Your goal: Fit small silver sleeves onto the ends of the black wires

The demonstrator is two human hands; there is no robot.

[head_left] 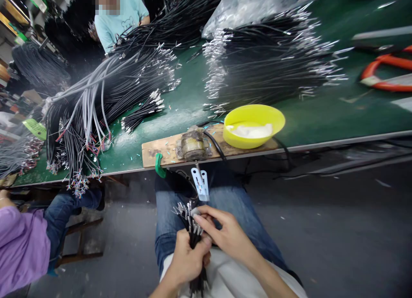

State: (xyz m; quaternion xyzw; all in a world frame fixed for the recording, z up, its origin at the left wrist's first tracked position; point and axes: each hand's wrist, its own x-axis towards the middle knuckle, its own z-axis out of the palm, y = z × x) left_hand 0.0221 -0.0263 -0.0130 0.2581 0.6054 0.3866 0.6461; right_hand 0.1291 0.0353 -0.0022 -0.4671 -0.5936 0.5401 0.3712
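My left hand is wrapped round a bundle of short black cables above my lap. Their silvery stripped ends fan out upward, beyond my fist. Thumb and fingers of my right hand pinch at these ends from the right; the fingertips look greyish, and the exact wire between them is too small to make out. Just beyond the bundle, a light blue plastic clip hangs from the shaft of a small motor, which is fixed to a wooden board at the table edge.
A yellow bowl with white material stands on the board, near a green clamp. Piles of black cables and grey cables cover the green table. Orange-handled scissors lie right. Two people sit nearby.
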